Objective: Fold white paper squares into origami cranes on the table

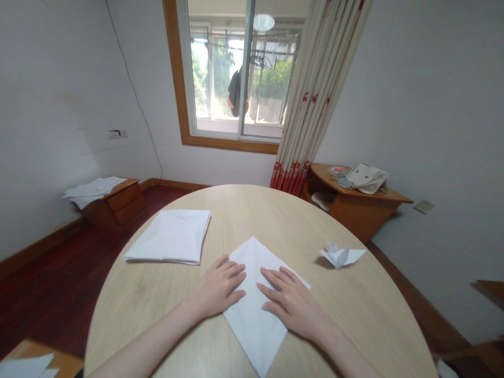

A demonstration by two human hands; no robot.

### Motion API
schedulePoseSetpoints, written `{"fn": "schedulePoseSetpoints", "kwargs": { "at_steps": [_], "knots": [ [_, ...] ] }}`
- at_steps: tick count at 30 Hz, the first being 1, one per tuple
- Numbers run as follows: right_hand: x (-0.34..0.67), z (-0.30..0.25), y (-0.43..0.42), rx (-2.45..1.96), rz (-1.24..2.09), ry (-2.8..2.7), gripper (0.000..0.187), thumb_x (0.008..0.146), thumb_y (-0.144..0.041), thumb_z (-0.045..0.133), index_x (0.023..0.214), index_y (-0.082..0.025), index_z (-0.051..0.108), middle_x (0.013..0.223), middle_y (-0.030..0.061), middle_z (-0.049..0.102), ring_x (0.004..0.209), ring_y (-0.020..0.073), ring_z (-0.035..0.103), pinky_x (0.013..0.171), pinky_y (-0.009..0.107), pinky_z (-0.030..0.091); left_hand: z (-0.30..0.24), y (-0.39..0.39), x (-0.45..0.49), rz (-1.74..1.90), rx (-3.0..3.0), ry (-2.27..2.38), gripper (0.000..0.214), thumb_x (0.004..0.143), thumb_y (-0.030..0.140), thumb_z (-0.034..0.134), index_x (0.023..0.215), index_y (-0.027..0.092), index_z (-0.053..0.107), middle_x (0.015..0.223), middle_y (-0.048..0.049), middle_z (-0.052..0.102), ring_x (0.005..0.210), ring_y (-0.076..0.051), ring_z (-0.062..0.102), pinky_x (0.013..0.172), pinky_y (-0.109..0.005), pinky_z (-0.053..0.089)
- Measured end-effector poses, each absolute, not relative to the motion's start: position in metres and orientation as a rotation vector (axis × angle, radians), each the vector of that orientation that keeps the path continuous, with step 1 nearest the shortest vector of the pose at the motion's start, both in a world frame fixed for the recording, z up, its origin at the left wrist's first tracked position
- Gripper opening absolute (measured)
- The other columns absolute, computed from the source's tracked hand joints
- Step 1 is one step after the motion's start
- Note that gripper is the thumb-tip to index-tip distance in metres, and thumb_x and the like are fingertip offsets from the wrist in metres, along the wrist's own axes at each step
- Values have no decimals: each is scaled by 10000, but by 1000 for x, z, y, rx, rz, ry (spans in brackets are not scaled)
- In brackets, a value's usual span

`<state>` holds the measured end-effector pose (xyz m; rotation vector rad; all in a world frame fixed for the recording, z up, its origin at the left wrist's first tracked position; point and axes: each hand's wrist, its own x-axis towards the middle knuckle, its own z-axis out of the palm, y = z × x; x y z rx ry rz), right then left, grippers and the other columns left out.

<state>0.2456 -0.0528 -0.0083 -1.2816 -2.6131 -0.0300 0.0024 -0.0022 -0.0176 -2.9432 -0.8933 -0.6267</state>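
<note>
A diamond-shaped sheet of white paper lies on the round light-wood table, one corner pointing away from me. My left hand rests flat on its left edge, and my right hand rests flat on its right side. Both hands have their fingers spread and hold nothing. Their palms cover part of the sheet, so any crease beneath them is hidden. To the left of my left hand lies a folded stack of white paper. A small folded white paper bird sits to the right, apart from my right hand.
A low wooden cabinet with loose white paper on it stands at the left wall. A wooden side table holding a cloth bag stands at the right. White paper on a wooden surface shows at the bottom left.
</note>
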Motion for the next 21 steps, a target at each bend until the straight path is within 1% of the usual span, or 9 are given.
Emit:
{"fn": "schedulePoseSetpoints", "kwargs": {
  "at_steps": [2,5,9,12,14,17,19,21],
  "knots": [
    [248,-13,-51,-1277,-56,-2576,348,908,-363,580,1243,-275,610,1405,108,511,1237,291,522,1029,555,389,-18,-3,2,-655,-2975,-882,272,937,353,514,1127,201,635,1232,-76,646,1144,-231,575,1096,-460,295],
    [252,-19,-47,-1284,-92,-2543,377,911,-340,575,1279,-261,577,1403,120,511,1246,289,514,1028,554,392,-18,-3,3,-673,-3005,-882,276,949,364,489,1101,201,653,1198,-78,670,1132,-219,598,1122,-453,267],
    [257,-25,-42,-1279,-119,-2510,434,920,-315,555,1347,-255,506,1419,114,493,1274,276,489,1033,539,403,-16,-4,2,-697,-3010,-892,267,957,361,469,1043,211,672,1128,-70,701,1039,-213,644,1119,-471,269],
    [260,-27,-39,-1291,-69,-2482,460,930,-303,533,1381,-246,466,1435,107,474,1298,269,467,1043,535,403,-12,-3,1,-718,-3013,-904,255,963,340,456,984,221,681,1020,-47,732,944,-203,668,1102,-475,295],
    [262,-28,-38,-1319,-3,-2467,475,934,-312,527,1396,-234,450,1446,107,459,1312,267,450,1052,523,402,-11,-2,1,-730,-3022,-897,248,972,313,441,1004,229,672,970,-31,739,911,-189,673,1085,-458,322],
    [264,-29,-37,-1349,104,-2432,484,938,-339,519,1403,-226,445,1455,106,445,1321,260,441,1060,498,407,-12,1,-1,-775,-3037,-847,255,984,269,418,1088,228,647,978,-34,737,900,-173,677,1016,-407,402],
    [265,-30,-36,-1355,155,-2409,486,938,-350,519,1403,-229,446,1457,102,441,1324,253,437,1066,489,405,-15,5,-2,-830,-3052,-801,255,983,248,424,1113,214,640,981,-44,735,883,-173,679,926,-369,464],
    [266,-31,-35,-1353,179,-2397,490,936,-347,526,1404,-230,445,1457,101,442,1325,249,437,1073,486,397,-19,8,-4,-891,-3057,-782,241,975,242,450,1107,205,648,966,-52,732,871,-180,676,842,-339,496]
  ]
}}
